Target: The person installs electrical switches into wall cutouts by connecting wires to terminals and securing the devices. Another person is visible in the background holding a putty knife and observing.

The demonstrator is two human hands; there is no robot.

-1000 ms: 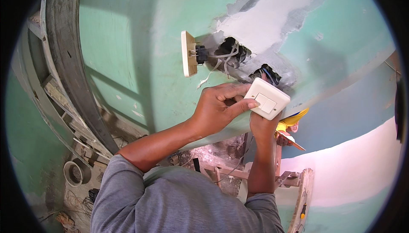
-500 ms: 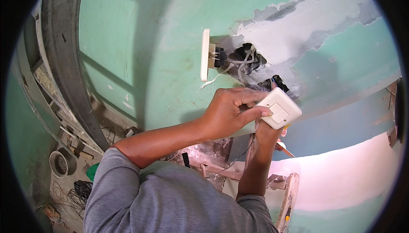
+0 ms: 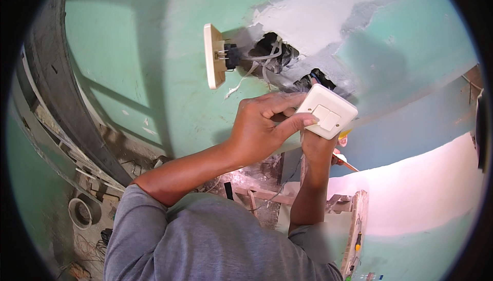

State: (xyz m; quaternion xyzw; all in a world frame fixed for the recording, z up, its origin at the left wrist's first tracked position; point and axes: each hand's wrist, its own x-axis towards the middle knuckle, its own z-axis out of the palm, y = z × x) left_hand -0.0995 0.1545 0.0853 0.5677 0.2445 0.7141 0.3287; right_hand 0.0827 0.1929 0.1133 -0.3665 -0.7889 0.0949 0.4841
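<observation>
My left hand grips the left edge of a white double switch plate, its thumb across the lower-left part of the front. Beneath the plate my right hand holds it, most fingers hidden behind it. Right above the plate is a rough wall cavity with wires. Higher to the left a second cream faceplate with a black module stands out from a broken opening, with several pale cables at it.
A metal scaffold or ladder runs down the left; a bucket and coiled cables lie below. A co-worker's hand with a flat board shows behind my right arm. A wooden ladder with a screwdriver is lower right.
Both hands and the switch plate shifted right with the view half a second ago and now appear further left and up. My grip looks the same. Less of the co-worker's yellow clothing shows.
</observation>
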